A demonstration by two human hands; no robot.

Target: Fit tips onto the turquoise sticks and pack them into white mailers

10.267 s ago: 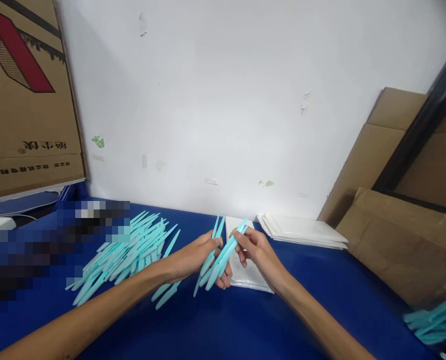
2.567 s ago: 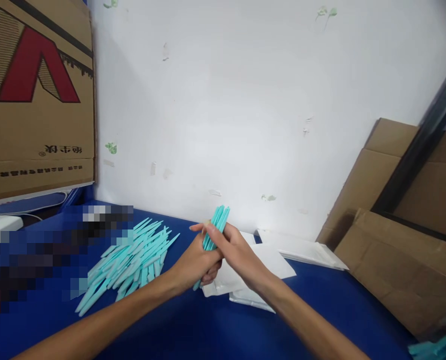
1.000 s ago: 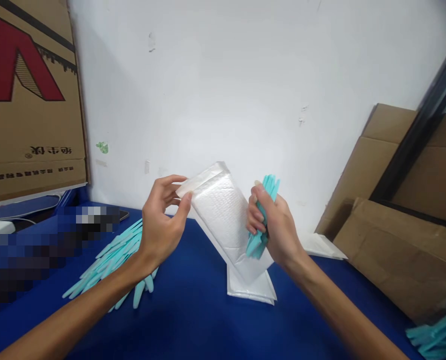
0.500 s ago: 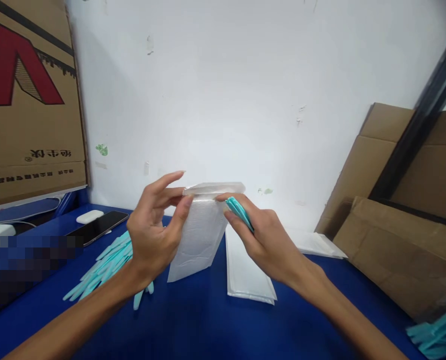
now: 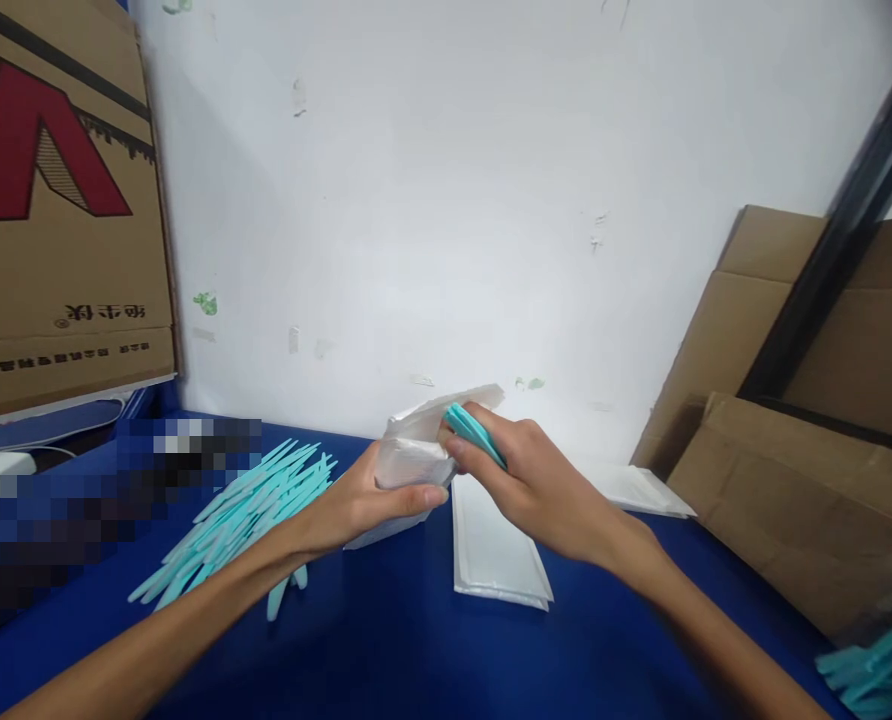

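Note:
My left hand [image 5: 375, 500] is wrapped round a white padded mailer bag [image 5: 414, 464], its thumb across the front. The bag's top is spread into an opening, with the flap standing up behind. In my right hand [image 5: 525, 470] is a small bundle of slim teal plastic sticks [image 5: 476, 433], held between thumb and fingers. That hand's fingertips are at the right side of the bag's mouth; whether they grip its edge is partly hidden. A heap of the same tapered teal sticks [image 5: 258, 515] lies on the blue table [image 5: 386, 640] beyond my left forearm.
More flat white mailers [image 5: 498, 555] lie stacked behind my right hand, with another pile [image 5: 637, 490] farther right by the wall. Cardboard [image 5: 768, 510] leans at right, near a container with teal sticks [image 5: 877, 660]. A large printed carton [image 5: 63, 250] stands at left.
My left hand has moved from pinching the bag's top edge to wrapping round its body. The bag's mouth has spread wider and it tilts toward me. The right hand still holds the sticks.

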